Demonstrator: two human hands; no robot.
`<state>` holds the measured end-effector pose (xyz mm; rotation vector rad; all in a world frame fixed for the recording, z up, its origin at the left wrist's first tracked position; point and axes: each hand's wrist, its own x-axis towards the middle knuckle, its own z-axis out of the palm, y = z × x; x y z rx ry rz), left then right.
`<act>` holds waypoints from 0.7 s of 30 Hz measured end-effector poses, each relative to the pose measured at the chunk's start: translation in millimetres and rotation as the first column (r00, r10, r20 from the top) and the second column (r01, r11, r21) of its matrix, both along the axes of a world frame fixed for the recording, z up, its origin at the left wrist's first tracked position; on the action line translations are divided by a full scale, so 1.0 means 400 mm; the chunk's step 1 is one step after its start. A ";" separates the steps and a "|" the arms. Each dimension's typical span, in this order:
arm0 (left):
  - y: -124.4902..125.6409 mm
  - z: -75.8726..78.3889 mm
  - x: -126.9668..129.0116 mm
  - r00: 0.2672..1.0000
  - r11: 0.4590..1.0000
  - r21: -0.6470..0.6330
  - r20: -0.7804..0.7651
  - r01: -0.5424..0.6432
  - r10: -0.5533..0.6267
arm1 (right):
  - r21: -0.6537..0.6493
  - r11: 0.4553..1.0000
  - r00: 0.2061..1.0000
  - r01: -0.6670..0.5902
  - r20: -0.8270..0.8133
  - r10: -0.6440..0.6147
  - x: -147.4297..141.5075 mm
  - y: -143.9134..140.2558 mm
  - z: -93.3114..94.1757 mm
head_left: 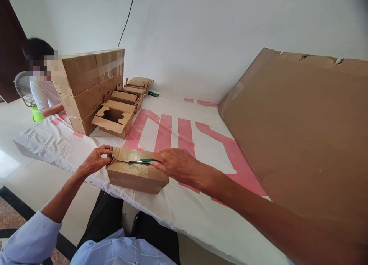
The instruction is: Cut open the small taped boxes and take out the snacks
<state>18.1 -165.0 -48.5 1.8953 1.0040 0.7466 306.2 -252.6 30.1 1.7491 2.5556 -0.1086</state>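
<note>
A small taped cardboard box (135, 175) lies near the front edge of the white and red sheet (172, 130). My left hand (96, 159) grips the box's left end and its raised top flap. My right hand (175, 164) holds a green-handled cutter (143, 160), whose blade lies along the taped seam on top of the box.
Several opened small boxes (115, 119) and a stack of sealed cartons (89, 84) stand at the back left. A person in a white shirt (44, 92) sits behind the stack. A large flat cardboard sheet (301, 134) leans at the right. A small green object (153, 93) lies by the wall.
</note>
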 end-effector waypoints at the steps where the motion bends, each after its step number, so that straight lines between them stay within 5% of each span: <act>1: -0.002 0.002 0.002 1.000 1.000 0.004 -0.007 0.000 0.000 | 0.012 1.000 0.999 0.003 -0.035 -0.003 0.016 -0.004 -0.005; 16: 0.010 0.016 0.004 1.000 0.999 -0.054 -0.019 -0.001 0.000 | 0.025 0.999 0.989 -0.035 0.143 0.031 0.083 -0.051 0.016; 21: 0.018 0.009 -0.010 1.000 1.000 -0.029 -0.028 0.004 -0.005 | 0.097 0.993 0.991 -0.071 0.117 0.059 0.133 -0.067 -0.028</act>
